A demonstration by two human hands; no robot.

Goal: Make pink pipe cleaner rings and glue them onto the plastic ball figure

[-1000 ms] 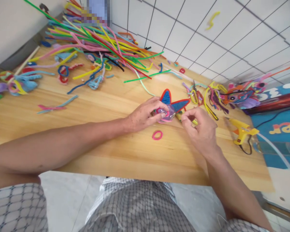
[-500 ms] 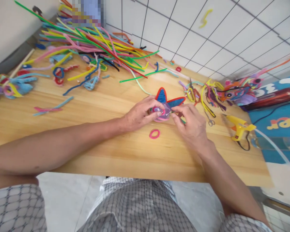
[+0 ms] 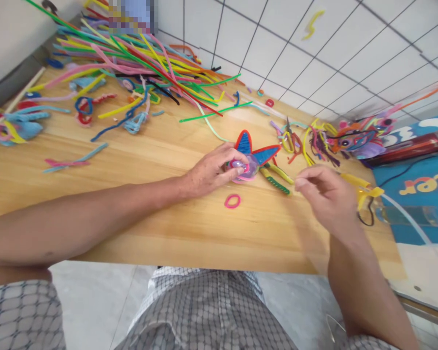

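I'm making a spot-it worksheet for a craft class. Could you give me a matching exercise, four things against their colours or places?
1. left hand
2. small ring
3. pointed shapes
4. two-handled tool

A. blue with red edging
B. green and yellow
C. touching the purple piece
D. pink, lying on the table

Pairs: 1-C, 2-D, 3-A, 4-B

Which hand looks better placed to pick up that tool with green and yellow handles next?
Probably the right hand: it is closer to the tool's handles. The left hand is busy holding the purple piece with red-edged blue points. Whether the right pinches anything is unclear.
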